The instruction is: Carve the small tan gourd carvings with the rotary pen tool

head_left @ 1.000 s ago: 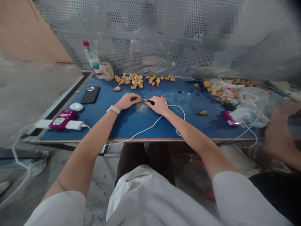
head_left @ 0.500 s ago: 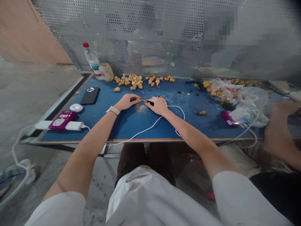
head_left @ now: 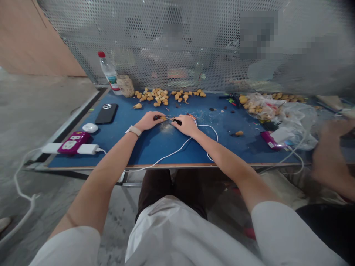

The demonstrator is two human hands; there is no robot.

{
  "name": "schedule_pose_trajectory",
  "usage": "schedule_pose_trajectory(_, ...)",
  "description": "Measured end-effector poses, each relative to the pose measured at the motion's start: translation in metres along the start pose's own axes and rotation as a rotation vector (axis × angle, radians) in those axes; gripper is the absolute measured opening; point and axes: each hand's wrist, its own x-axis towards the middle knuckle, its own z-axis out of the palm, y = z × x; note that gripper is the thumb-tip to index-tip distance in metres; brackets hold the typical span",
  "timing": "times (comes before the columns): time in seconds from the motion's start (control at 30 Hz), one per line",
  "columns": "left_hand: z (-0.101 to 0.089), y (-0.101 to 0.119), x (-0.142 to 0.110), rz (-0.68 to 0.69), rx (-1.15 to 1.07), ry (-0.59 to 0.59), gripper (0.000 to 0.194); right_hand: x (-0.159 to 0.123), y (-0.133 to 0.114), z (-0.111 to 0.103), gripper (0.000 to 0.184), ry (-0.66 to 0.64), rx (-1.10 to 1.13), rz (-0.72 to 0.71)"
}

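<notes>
Both my hands rest close together on the blue table (head_left: 155, 146). My left hand (head_left: 149, 120), a white watch on its wrist, is closed on a small tan nut-like piece (head_left: 163, 118). My right hand (head_left: 187, 125) is closed round a thin black tool (head_left: 176, 120) whose tip points at that piece. A white cable (head_left: 177, 148) runs from under my right hand to the table's front edge. Pale dust lies on the mat just below the hands.
A heap of tan nuts (head_left: 159, 95), a water bottle (head_left: 108, 72) and a mesh screen (head_left: 177, 44) stand at the back. A black phone (head_left: 106, 112), white case (head_left: 90, 128) and magenta power strip (head_left: 72, 141) lie left. Plastic bags (head_left: 277, 111) and another person's arm (head_left: 330, 159) are right.
My hands have barely moved. The view has shifted down very slightly and the loose cable on the floor at left has changed shape.
</notes>
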Motion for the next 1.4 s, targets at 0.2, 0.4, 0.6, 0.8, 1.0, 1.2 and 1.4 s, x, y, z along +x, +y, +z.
schedule_pose_trajectory(0.2,-0.0004,0.0020,-0.0013,-0.017,-0.008,0.002,0.056,0.0015,0.0022,0.0031,0.042,0.006,-0.006,0.001)
schedule_pose_trajectory(0.4,-0.0001,0.0008,-0.0008,-0.011,-0.003,0.008,0.056,0.0017,0.0018,0.0026,0.042,0.004,-0.010,0.002)
schedule_pose_trajectory(0.6,0.0006,-0.0002,0.0003,-0.008,0.016,0.012,0.056,0.0006,-0.0005,-0.0001,0.044,-0.006,-0.008,0.008)
schedule_pose_trajectory(0.8,0.0001,0.0021,0.0003,-0.014,0.009,0.006,0.055,0.0009,-0.0008,0.0000,0.044,-0.001,-0.011,0.007)
schedule_pose_trajectory(1.0,0.0002,-0.0012,0.0007,-0.006,0.005,0.006,0.059,0.0005,-0.0001,0.0004,0.044,0.003,-0.016,0.012)
schedule_pose_trajectory(1.2,0.0018,-0.0040,0.0016,-0.001,0.013,0.013,0.059,0.0017,0.0026,0.0033,0.044,0.014,-0.017,-0.002)
schedule_pose_trajectory(1.4,0.0026,-0.0071,0.0024,0.006,0.011,0.013,0.056,0.0009,0.0025,0.0022,0.043,0.016,-0.022,0.002)
